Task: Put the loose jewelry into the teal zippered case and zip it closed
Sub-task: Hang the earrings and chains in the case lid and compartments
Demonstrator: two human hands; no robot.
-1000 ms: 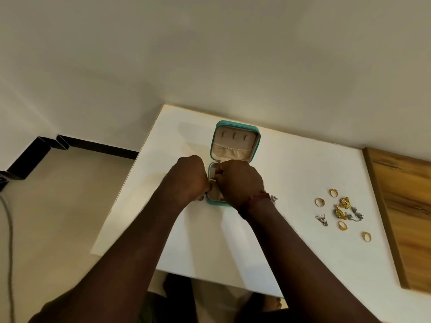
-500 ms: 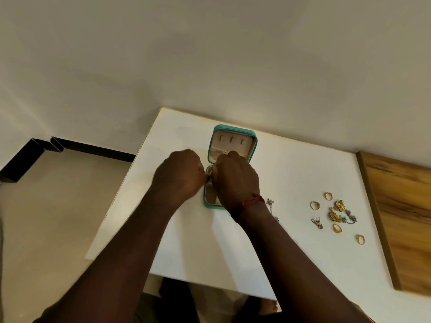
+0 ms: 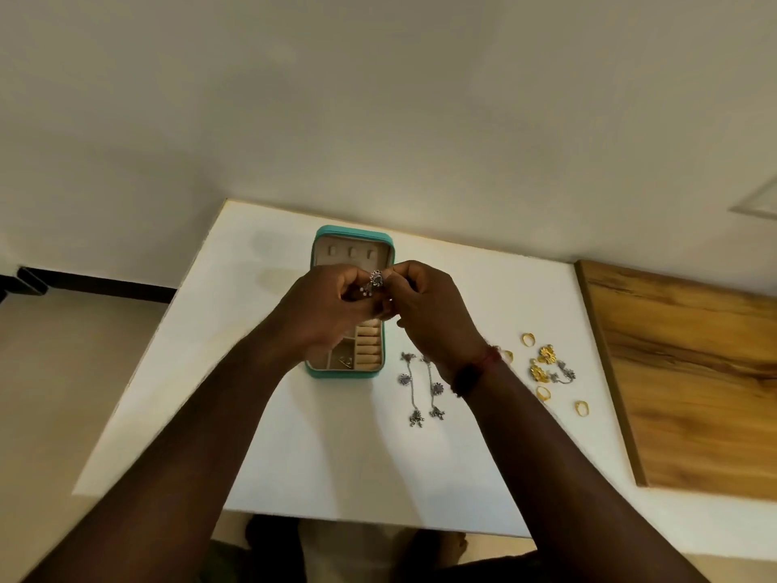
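Left grip (image 3: 323, 307): I see fingers curled, pinching silver earring (image 3: 375, 280).
Right grip (image 3: 429, 313): fingertips closed on the same earring, from the other side.
Earring: held above the open teal case (image 3: 352, 233).
Case: lies open on white desk (image 3: 336, 456); triangle piece (image 3: 345, 361) in a near compartment.
Loose: silver chain earrings (image 3: 405, 379) just right of case; gold pieces (image 3: 542, 366) further right.

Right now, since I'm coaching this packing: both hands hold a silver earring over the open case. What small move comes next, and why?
Probably lower the earring into a free compartment of the case: left hand and right hand pinch it over the open tray, and chains and gold pieces lie on the table beside it.
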